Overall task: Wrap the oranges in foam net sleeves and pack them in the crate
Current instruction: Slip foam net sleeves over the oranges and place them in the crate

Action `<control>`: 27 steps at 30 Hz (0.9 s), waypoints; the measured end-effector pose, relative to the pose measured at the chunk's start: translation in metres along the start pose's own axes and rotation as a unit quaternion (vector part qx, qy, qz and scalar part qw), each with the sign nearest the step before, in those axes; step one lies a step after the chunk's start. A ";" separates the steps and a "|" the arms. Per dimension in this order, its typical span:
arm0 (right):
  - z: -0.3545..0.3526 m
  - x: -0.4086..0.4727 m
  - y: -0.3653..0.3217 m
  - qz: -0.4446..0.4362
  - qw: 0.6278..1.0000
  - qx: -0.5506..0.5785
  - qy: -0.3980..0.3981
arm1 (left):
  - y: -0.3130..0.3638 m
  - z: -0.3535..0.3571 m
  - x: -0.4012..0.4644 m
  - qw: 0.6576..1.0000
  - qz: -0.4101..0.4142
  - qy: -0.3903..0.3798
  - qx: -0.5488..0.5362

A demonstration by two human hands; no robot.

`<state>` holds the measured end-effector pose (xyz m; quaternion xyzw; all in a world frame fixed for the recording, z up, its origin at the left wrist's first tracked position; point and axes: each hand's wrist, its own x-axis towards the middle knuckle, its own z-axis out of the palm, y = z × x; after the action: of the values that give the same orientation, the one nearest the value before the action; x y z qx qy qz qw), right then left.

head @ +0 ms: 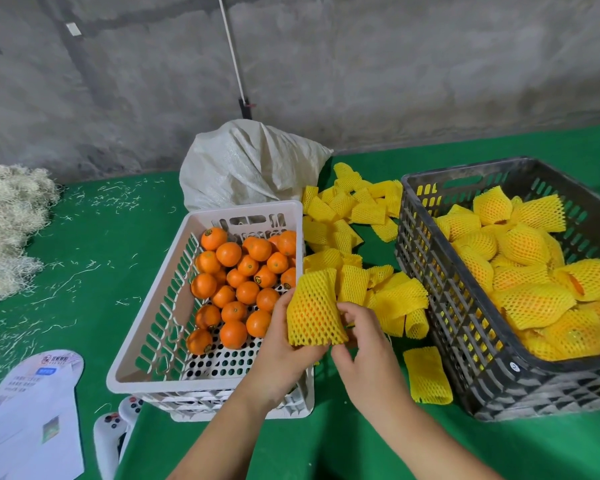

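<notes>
black crate [444,306] cropped right, paper text [25,382] illegible

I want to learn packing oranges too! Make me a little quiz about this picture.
1. True or false: the bare oranges sit in the dark grey crate.
2. What do the left hand and right hand hold together?
A. a bare orange
B. an orange in a yellow foam net sleeve
C. the white woven sack
3. Fill the gap: the loose empty sleeves lie on the green table ______ the two crates.

Key: 1. False, they sit in the white crate; the grey one holds wrapped fruit. 2. B. 3. between.
</notes>
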<state>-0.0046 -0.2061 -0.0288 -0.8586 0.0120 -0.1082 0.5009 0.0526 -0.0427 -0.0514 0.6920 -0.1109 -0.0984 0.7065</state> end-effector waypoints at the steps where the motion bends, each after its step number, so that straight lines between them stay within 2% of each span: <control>1: 0.001 0.000 0.002 0.010 1.000 0.012 0.010 | -0.001 0.000 0.000 1.000 -0.003 0.009 -0.012; 4: 0.006 0.001 0.011 -0.004 1.000 0.007 0.022 | -0.001 0.001 0.000 0.998 -0.003 0.052 -0.036; 7: 0.009 -0.001 0.014 -0.017 1.000 0.002 -0.021 | -0.002 0.003 0.002 0.995 0.003 0.098 -0.034; 10: 0.005 -0.001 0.009 0.059 0.992 0.110 -0.026 | -0.001 0.003 0.002 0.991 0.000 0.126 -0.048; 11: 0.002 0.001 0.005 0.092 0.982 0.164 -0.029 | -0.001 0.003 0.001 0.992 0.006 0.120 -0.045; 13: -0.002 0.005 -0.002 0.116 0.964 0.219 -0.091 | -0.001 0.004 -0.001 0.995 0.022 0.091 -0.020; 16: -0.004 0.006 -0.011 0.111 0.959 0.193 -0.176 | -0.002 0.004 -0.002 0.998 0.016 0.054 -0.026; 18: -0.006 0.004 -0.012 0.130 0.947 0.230 -0.181 | 0.000 0.004 -0.003 0.998 0.023 0.060 -0.002; 21: -0.005 0.006 -0.014 0.201 0.902 0.336 -0.184 | 0.002 0.009 -0.005 0.993 0.058 0.045 0.089; 23: -0.001 0.007 -0.014 0.211 0.898 0.338 -0.186 | 0.001 0.014 -0.007 0.988 0.073 0.023 0.134; 27: 0.006 0.003 -0.018 0.241 0.895 0.337 -0.164 | 0.006 0.016 -0.011 0.976 0.097 0.040 0.190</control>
<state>-0.0022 -0.1927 -0.0158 -0.6143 0.0992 0.1613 0.7660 0.0376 -0.0552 -0.0456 0.8027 -0.1658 0.0216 0.5725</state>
